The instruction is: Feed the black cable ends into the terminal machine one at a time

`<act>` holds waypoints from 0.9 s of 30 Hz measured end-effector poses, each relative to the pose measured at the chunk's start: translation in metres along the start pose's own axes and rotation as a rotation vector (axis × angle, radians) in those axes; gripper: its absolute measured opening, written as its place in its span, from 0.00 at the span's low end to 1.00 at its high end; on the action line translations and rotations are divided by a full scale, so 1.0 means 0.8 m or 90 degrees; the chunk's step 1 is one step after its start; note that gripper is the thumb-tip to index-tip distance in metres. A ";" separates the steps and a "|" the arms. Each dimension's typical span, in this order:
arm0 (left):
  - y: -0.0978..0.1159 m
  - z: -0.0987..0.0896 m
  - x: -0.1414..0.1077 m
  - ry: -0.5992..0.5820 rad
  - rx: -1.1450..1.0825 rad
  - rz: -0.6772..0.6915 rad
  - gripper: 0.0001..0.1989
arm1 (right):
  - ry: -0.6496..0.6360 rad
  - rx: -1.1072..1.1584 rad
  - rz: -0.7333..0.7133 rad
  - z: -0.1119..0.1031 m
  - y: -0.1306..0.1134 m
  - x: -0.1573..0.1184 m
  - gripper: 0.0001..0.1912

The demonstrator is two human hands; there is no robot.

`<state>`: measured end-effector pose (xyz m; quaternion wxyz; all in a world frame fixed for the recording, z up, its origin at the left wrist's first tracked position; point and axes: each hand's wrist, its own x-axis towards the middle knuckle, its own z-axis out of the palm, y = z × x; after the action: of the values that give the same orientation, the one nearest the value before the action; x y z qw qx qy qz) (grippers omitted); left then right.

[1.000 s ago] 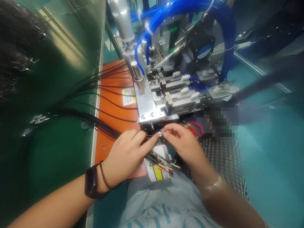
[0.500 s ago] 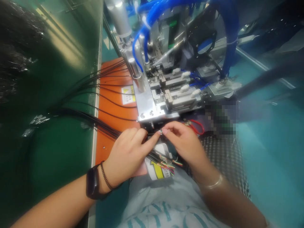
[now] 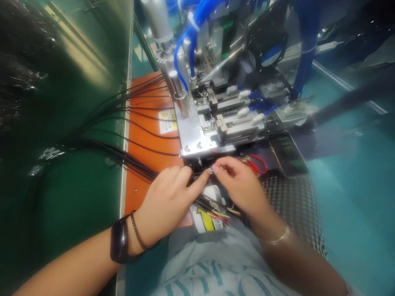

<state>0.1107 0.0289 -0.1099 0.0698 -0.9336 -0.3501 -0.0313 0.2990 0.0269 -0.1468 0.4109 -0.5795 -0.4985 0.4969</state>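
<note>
Honestly the sketchy bit here is how tiny that shiny metal part (image 3: 210,170) is. The right hand (image 3: 240,187) has it pinched at the fingertips, and one slip, or a bit of spring from the wires, could flick it into the dark gap under the steel machine plate (image 3: 193,135), right on the far side of the fingers. The left hand (image 3: 165,205) is closed over the black wires (image 3: 138,166) with its index finger stretched out to the part, so a careless tug on that bundle could drag things out of line. The stripped colored wire ends (image 3: 220,209) also fan out loose on the near side, over a yellow-marked label (image 3: 205,220), and look easy to snag. The part sits between both hands, at the near edge of the plate, and it's too small to make out its shape. The bundle runs off left across the orange mat (image 3: 138,193).
</note>
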 end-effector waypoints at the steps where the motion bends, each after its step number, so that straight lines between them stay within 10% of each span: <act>1: 0.000 0.000 0.000 -0.004 0.000 0.000 0.25 | 0.005 -0.005 -0.005 0.000 0.000 -0.001 0.05; 15: 0.006 -0.012 0.012 -0.098 0.019 -0.035 0.29 | -0.059 0.095 0.098 0.006 0.014 0.013 0.07; 27: -0.015 -0.007 -0.011 0.061 -0.012 -0.028 0.12 | 0.026 -0.006 0.006 0.004 0.002 0.006 0.07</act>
<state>0.0960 0.0311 -0.1039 0.0767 -0.9236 -0.3667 -0.0812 0.2959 0.0312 -0.1500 0.4160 -0.5938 -0.4896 0.4844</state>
